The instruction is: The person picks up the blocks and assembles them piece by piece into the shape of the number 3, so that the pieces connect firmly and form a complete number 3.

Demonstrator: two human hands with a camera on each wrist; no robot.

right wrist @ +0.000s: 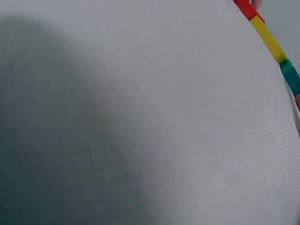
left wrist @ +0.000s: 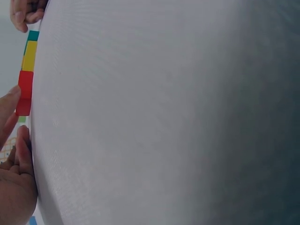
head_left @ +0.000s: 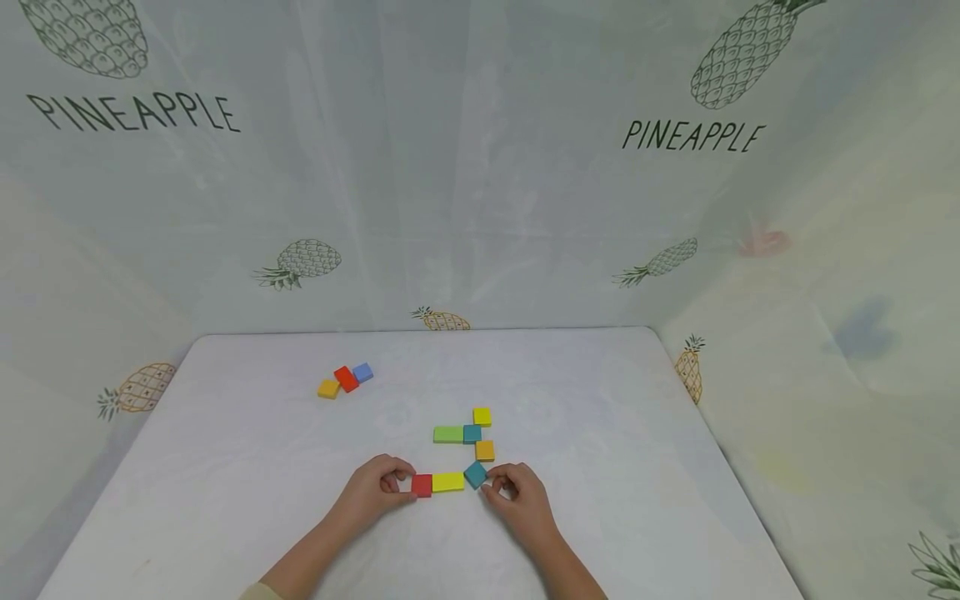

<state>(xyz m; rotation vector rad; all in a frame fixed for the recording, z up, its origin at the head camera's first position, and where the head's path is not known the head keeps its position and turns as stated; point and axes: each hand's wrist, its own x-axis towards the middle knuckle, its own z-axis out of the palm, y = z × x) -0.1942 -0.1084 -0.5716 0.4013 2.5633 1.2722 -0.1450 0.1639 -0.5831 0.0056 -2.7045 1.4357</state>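
My left hand (head_left: 375,485) pinches a red block (head_left: 422,485) with thumb and index finger at its left end. Against the red block's right side lies a longer yellow block (head_left: 447,482). Just right of that, a teal block (head_left: 476,475) sits turned at an angle on the table. Thumb and index finger of my right hand (head_left: 521,500) hold the teal block by its right side. In the left wrist view, a fingertip meets the side of the red block (left wrist: 25,91). Only a sliver of the right hand shows beside the teal block (right wrist: 290,77) in the right wrist view.
Behind the row, an orange block (head_left: 485,451), a second teal block (head_left: 472,433), a green block (head_left: 448,434) and a small yellow block (head_left: 482,417) form a group. Farther left lie orange (head_left: 328,389), red (head_left: 346,378) and blue (head_left: 363,372) blocks on the white table (head_left: 600,433).
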